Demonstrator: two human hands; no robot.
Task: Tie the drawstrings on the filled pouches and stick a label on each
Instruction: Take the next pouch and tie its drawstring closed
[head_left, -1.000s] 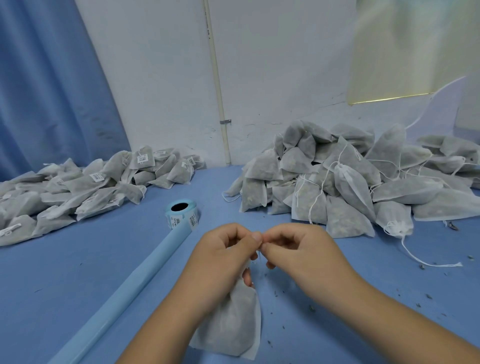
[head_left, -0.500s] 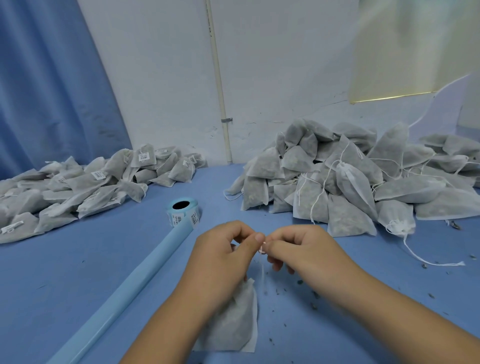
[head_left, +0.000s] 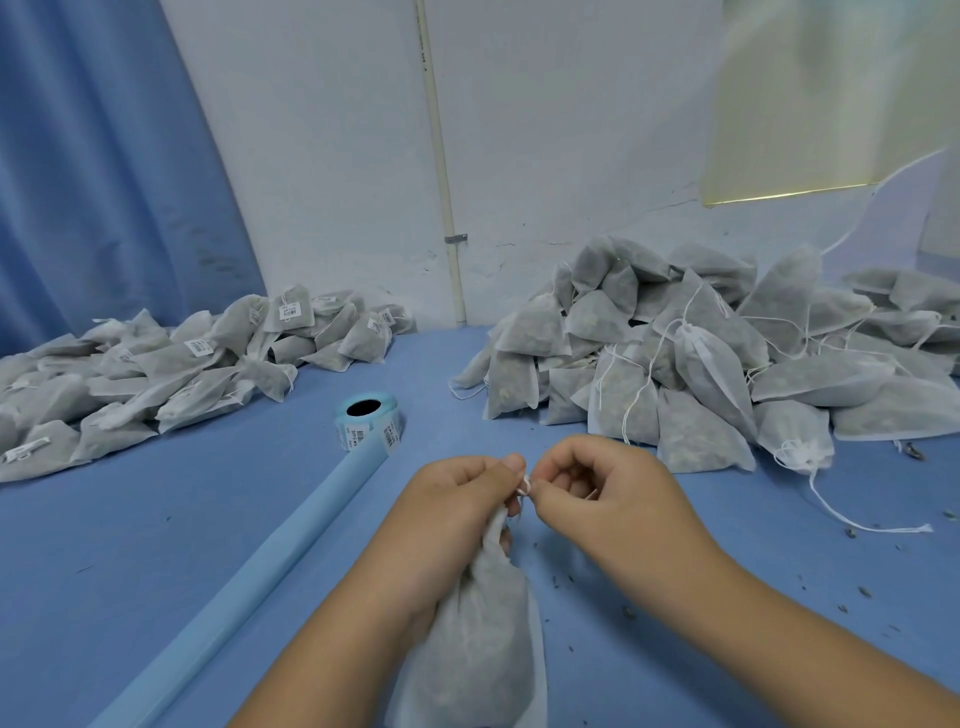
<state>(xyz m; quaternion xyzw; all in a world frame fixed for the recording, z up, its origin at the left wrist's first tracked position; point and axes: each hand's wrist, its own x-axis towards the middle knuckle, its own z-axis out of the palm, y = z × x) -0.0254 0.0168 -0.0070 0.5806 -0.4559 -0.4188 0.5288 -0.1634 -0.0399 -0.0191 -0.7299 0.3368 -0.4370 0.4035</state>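
At the near edge of the tabletop (head_left: 130, 545), in the middle, a filled pouch (head_left: 483, 639) is held by the left hand (head_left: 457, 509), whose fingers are curled round its gathered neck. The right hand (head_left: 597, 499), just beside it, pinches the white drawstring (head_left: 525, 486) where the two thumbs almost meet. The pouch is pale, thin, slightly see-through fabric, bulging with dark dried filling, and shows no label. The string is thin and little of it shows, so it could slip from the pinch and leave a loose knot. A hard tug might tear the neck and spill filling like the crumbs (head_left: 862, 592) scattered at the right. Further in, left of centre, stands the label roll (head_left: 369, 423), its blue backing strip (head_left: 249, 587) trailing toward the near edge. Along the far edge lie labelled pouches (head_left: 156, 374) at the left and an unlabelled heap (head_left: 701, 364) with loose strings at the right.
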